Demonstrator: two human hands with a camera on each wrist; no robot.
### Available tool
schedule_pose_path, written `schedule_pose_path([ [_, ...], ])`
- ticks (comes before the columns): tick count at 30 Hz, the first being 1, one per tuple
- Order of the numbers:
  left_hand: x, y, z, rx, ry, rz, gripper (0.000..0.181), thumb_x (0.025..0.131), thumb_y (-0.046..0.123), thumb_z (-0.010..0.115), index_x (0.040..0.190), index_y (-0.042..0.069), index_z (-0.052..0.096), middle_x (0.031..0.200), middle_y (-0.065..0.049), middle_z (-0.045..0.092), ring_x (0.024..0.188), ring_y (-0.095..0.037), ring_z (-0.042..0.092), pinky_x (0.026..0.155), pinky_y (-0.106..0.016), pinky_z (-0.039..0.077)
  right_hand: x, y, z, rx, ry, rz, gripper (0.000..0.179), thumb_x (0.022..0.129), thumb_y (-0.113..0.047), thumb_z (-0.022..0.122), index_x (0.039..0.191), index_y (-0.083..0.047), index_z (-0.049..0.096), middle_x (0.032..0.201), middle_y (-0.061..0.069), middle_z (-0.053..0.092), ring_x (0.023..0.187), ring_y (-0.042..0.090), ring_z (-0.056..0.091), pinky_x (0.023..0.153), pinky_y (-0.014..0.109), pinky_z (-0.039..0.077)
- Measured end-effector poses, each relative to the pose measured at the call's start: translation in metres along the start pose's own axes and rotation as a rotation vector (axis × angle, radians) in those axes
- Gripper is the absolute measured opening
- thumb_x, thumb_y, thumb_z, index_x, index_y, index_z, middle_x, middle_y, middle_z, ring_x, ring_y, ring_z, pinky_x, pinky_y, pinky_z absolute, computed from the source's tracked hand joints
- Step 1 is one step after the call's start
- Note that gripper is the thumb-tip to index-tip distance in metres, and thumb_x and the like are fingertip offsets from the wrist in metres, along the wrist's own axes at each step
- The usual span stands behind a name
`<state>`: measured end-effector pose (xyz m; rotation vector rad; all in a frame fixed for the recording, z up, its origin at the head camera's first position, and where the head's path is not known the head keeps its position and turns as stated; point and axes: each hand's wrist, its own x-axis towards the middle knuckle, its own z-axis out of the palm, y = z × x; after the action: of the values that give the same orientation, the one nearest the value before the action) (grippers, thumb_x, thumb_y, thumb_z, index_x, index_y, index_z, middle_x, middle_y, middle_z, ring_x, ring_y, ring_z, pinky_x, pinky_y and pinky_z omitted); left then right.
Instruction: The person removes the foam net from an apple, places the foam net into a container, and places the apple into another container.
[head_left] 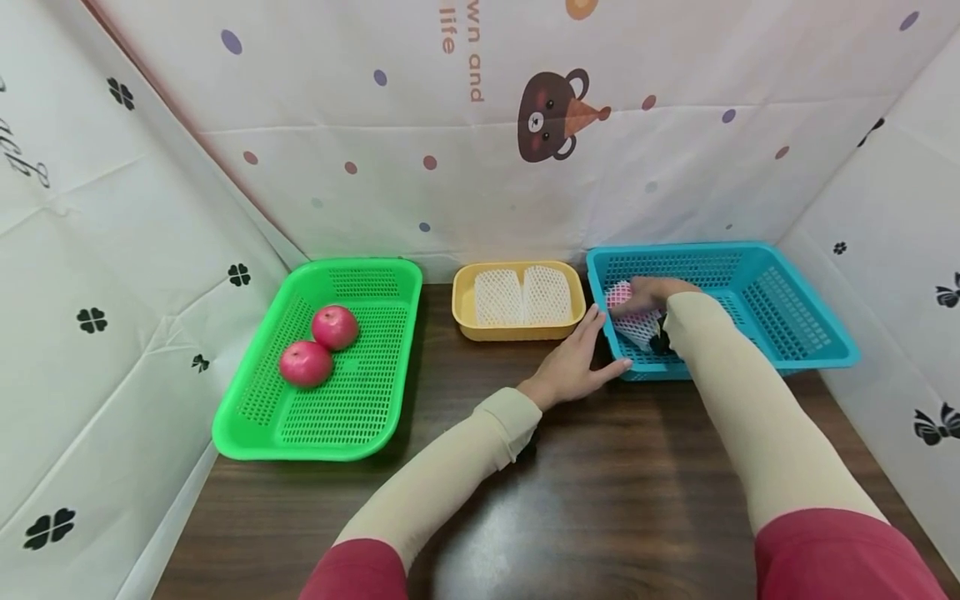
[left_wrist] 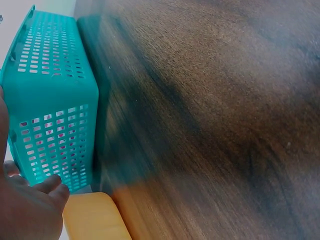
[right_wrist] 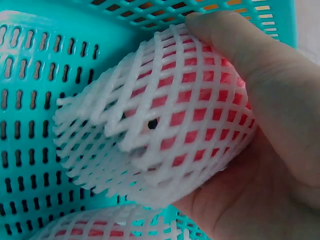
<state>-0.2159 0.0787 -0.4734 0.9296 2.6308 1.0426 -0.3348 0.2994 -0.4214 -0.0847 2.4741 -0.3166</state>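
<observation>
Inside the blue basket, near its left end, my right hand grips a red apple wrapped in a white foam net. The net's loose end hangs past the fruit. Below it in the right wrist view lies a second netted fruit, partly cut off. My left hand touches the near left corner of the blue basket, its fingers and thumb spread and fairly straight. In the left wrist view that hand is beside the basket's perforated wall.
A green basket on the left holds two bare red apples. Between the baskets stands a small yellow tray with two flattened white foam nets. Patterned cloth walls border the dark wooden table.
</observation>
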Motion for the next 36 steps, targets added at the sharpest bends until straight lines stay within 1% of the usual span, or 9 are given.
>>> schedule_pose_path([
  [3,0.0,0.0,0.001,0.006,-0.002,0.0,0.091,0.1,0.065,0.049,0.166,0.018,0.007,0.172,0.006,-0.005,0.154,-0.015,0.021,0.12,-0.036,0.031,-0.001,0.0,0.002,0.002,0.019,0.004,0.113,0.093,-0.064,0.061,0.156,0.015,0.011,0.158,0.041,0.018,0.142,0.059,0.027,0.108,0.07,0.035],
  [7,0.001,0.001,-0.001,0.026,-0.007,0.001,0.091,0.1,0.065,0.048,0.166,0.018,0.007,0.172,0.006,-0.005,0.155,-0.015,0.019,0.12,-0.036,0.03,-0.001,-0.001,0.0,-0.007,0.05,-0.011,0.113,0.092,-0.063,0.062,0.156,0.015,0.011,0.158,0.042,0.017,0.143,0.059,0.024,0.109,0.071,0.033],
  [14,0.0,0.002,-0.003,0.041,-0.01,0.011,0.091,0.101,0.064,0.048,0.166,0.017,0.007,0.172,0.003,-0.005,0.156,-0.014,0.015,0.122,-0.034,0.027,-0.001,-0.002,-0.006,-0.014,0.102,-0.062,0.108,0.093,-0.052,0.065,0.155,0.017,0.009,0.158,0.043,0.014,0.144,0.06,0.021,0.112,0.071,0.028],
  [20,0.001,0.003,-0.006,0.078,-0.014,0.018,0.091,0.101,0.064,0.048,0.166,0.014,0.009,0.173,0.0,-0.002,0.156,-0.014,0.013,0.122,-0.033,0.023,-0.007,-0.007,-0.013,-0.028,0.142,-0.089,0.106,0.093,-0.047,0.068,0.157,0.015,0.01,0.158,0.042,0.015,0.143,0.06,0.021,0.112,0.072,0.026],
  [25,0.0,0.005,-0.009,0.115,-0.026,0.021,0.089,0.102,0.063,0.047,0.166,0.013,0.011,0.173,-0.001,0.0,0.156,-0.014,0.012,0.123,-0.031,0.02,-0.014,-0.006,-0.017,-0.036,0.169,-0.12,0.104,0.094,-0.042,0.069,0.157,0.013,0.007,0.159,0.041,0.014,0.143,0.06,0.022,0.11,0.073,0.028],
  [28,-0.001,0.006,-0.011,0.125,-0.037,0.021,0.088,0.102,0.063,0.047,0.166,0.014,0.012,0.173,-0.001,0.002,0.156,-0.015,0.014,0.123,-0.031,0.021,-0.018,-0.005,-0.018,-0.024,0.189,-0.147,0.105,0.094,-0.041,0.07,0.158,0.012,0.006,0.158,0.04,0.017,0.141,0.06,0.026,0.107,0.074,0.031],
  [33,-0.002,0.004,-0.015,0.127,-0.039,0.024,0.087,0.102,0.061,0.05,0.165,0.013,0.015,0.173,-0.001,0.005,0.156,-0.016,0.019,0.122,-0.031,0.024,-0.022,-0.008,-0.02,-0.017,0.223,-0.207,0.104,0.092,-0.038,0.073,0.158,0.01,0.008,0.15,0.041,0.031,0.13,0.058,0.041,0.1,0.072,0.04],
  [36,-0.003,0.003,-0.017,0.111,-0.039,0.028,0.086,0.101,0.06,0.052,0.165,0.014,0.017,0.173,0.0,0.006,0.155,-0.017,0.021,0.122,-0.033,0.027,-0.024,-0.012,-0.021,-0.002,0.236,-0.226,0.104,0.092,-0.036,0.074,0.158,0.008,0.008,0.146,0.04,0.037,0.125,0.056,0.047,0.097,0.07,0.043],
])
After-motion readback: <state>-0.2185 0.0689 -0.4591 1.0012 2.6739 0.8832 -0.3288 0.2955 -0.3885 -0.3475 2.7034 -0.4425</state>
